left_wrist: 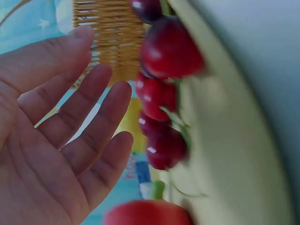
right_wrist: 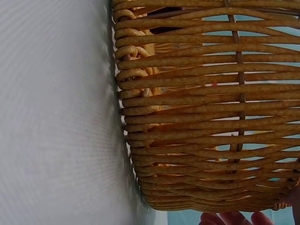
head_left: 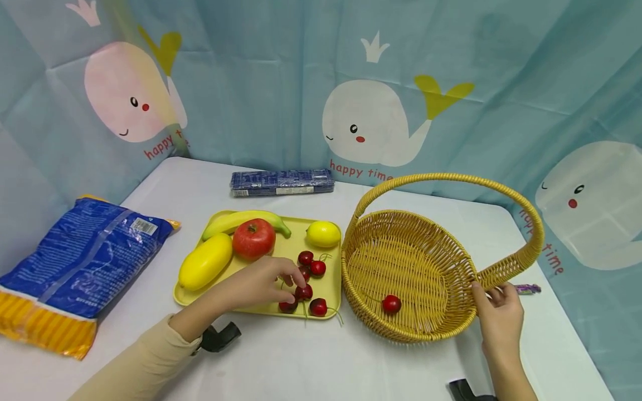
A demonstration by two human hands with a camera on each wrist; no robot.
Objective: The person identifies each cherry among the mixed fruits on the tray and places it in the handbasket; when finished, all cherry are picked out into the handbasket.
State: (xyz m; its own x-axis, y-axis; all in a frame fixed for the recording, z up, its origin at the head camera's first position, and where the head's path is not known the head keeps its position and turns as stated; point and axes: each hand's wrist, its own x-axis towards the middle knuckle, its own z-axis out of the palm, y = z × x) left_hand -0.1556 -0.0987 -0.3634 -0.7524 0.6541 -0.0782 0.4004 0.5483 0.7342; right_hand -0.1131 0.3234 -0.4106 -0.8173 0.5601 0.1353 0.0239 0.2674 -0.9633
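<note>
Over the cherries on the yellow tray [head_left: 331, 281] hovers my left hand [head_left: 268, 281], its fingers spread and loosely bent. The left wrist view shows that hand [left_wrist: 61, 126] apart from the cherries [left_wrist: 171, 49], with nothing in its palm. To the right stands a wicker basket [head_left: 406, 262] with a tall arched handle. One cherry [head_left: 391, 304] with a stem lies inside it. My right hand [head_left: 501, 317] grips the basket's right rim near the base of the handle, thumb on top. In the right wrist view, the woven wall [right_wrist: 211, 108] hides most of that hand.
The tray also bears a banana [head_left: 241, 220], a red apple [head_left: 254, 238], a yellow oblong fruit [head_left: 205, 262] and a lemon [head_left: 323, 234]. A blue packet [head_left: 282, 182] lies behind it. At left is a large blue-and-orange bag [head_left: 85, 267]; a small purple wrapper [head_left: 529, 289] lies right of the basket.
</note>
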